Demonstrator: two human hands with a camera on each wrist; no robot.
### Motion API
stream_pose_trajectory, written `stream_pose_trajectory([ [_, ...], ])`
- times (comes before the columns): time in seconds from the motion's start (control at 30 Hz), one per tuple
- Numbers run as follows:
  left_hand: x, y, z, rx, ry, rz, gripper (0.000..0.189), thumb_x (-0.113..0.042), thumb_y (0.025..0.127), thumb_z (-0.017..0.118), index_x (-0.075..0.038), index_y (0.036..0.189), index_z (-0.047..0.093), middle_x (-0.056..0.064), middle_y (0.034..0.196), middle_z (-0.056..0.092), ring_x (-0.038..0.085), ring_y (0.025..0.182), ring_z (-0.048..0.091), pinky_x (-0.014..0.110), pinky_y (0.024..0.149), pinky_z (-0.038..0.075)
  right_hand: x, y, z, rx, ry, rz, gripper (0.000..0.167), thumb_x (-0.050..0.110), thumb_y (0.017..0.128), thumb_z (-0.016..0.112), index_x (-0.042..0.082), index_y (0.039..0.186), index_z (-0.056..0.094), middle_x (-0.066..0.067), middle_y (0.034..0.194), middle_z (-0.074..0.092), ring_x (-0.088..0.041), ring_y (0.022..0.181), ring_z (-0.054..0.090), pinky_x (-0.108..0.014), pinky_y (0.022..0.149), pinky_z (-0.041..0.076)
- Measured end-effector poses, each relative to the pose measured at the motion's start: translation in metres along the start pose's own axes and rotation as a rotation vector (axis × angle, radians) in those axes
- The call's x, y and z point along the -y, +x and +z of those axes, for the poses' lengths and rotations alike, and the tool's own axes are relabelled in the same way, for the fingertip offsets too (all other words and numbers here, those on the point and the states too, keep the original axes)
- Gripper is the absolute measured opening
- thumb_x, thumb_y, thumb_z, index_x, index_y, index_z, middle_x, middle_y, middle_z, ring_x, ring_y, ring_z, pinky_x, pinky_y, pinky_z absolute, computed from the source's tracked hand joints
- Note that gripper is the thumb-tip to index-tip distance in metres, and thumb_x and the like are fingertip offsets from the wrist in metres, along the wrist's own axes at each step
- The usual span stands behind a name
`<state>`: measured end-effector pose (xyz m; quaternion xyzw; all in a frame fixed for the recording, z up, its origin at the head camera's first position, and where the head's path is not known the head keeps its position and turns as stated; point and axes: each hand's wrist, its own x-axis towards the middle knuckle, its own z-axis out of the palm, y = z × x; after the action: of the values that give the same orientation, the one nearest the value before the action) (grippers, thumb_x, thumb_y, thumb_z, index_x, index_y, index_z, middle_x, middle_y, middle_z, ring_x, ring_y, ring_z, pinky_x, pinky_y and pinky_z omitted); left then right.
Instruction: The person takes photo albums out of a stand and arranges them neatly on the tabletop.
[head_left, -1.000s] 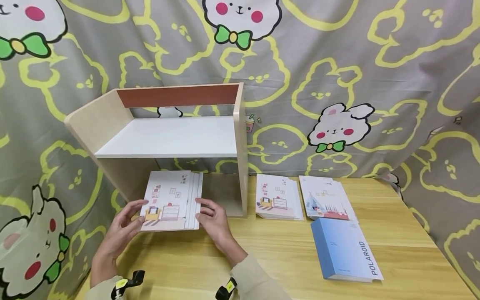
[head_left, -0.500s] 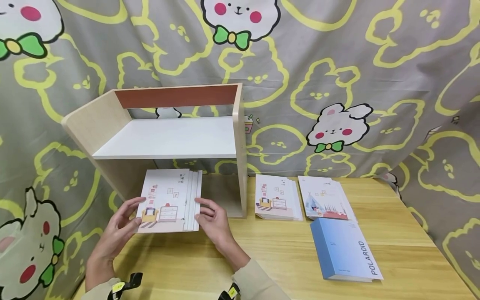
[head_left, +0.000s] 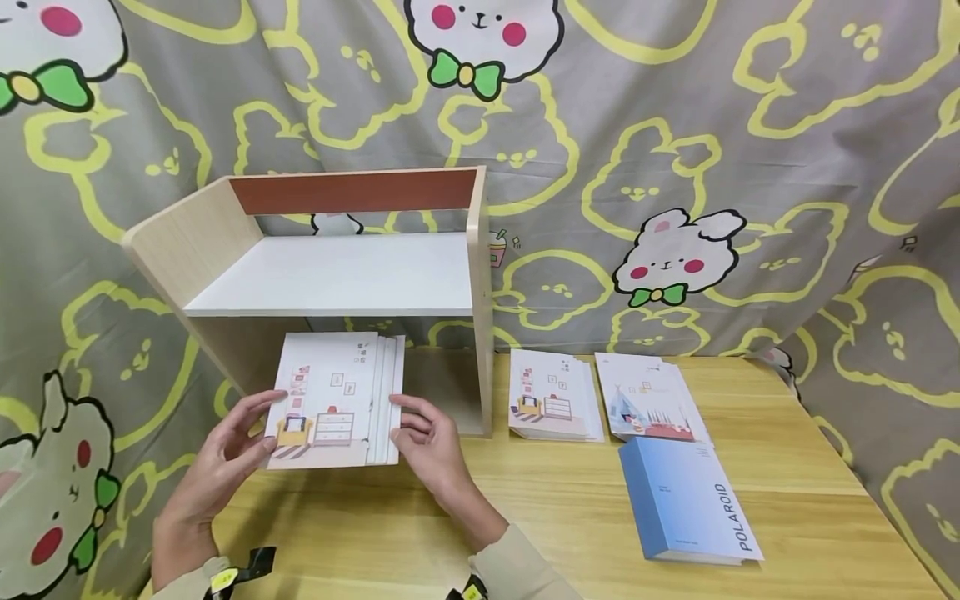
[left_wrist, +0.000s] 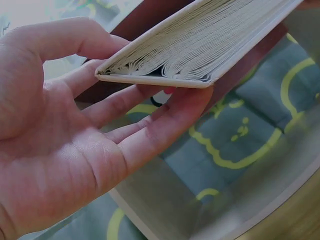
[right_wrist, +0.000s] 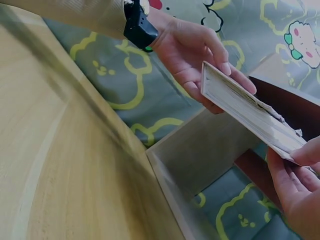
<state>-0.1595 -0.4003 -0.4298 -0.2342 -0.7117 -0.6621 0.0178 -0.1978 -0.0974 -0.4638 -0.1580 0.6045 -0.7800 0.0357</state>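
Observation:
Both hands hold a photo album [head_left: 322, 400] with a white cover showing a yellow armchair and a drawer chest. It is in front of the lower opening of the wooden shelf [head_left: 330, 275]. At its left edge, my left hand [head_left: 221, 458] grips with the thumb near the lower corner; in the left wrist view, fingers [left_wrist: 165, 122] reach under the white spine. My right hand [head_left: 435, 450] pinches the opposite edge between thumb and fingers. Thick, slightly wavy page edges [left_wrist: 200, 45] show between the covers.
To the right on the wooden table [head_left: 540, 517] lie a matching armchair album [head_left: 551, 396], a tent-picture album [head_left: 648, 396] and a blue POLAROID album [head_left: 686, 500]. The shelf's right side panel [head_left: 482, 333] stands beside the right hand. A patterned curtain [head_left: 675, 83] hangs behind.
The held album has shifted slightly left and appears larger, its cover facing more toward the head camera. My left hand moved left and down with it; the right hand stays nearly in place.

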Motion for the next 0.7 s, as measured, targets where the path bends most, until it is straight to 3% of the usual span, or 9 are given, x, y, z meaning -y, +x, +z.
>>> stream_pose_trajectory([
  [0.47,-0.018,-0.001,0.006,0.014,0.083,0.040,0.064,0.021,0.097,0.043,0.005,0.156,0.025,0.006,0.151,0.043,0.015,0.112,0.065,0.027,0.082,0.059,0.022,-0.010,-0.001,0.030,-0.019,-0.052,0.044,-0.006,0.092,0.066,0.016,0.130,0.069,-0.012,0.105,0.073,-0.016,0.092,0.069,-0.022,0.079,0.057],
  [0.7,-0.027,-0.001,0.010,0.019,0.112,0.025,0.065,0.021,0.097,0.044,0.005,0.156,0.025,0.004,0.152,0.042,0.015,0.111,0.065,0.027,0.082,0.058,0.030,-0.014,-0.004,0.041,-0.036,-0.080,0.044,-0.006,0.093,0.066,0.016,0.131,0.069,-0.011,0.109,0.072,-0.019,0.097,0.069,-0.025,0.086,0.058],
])
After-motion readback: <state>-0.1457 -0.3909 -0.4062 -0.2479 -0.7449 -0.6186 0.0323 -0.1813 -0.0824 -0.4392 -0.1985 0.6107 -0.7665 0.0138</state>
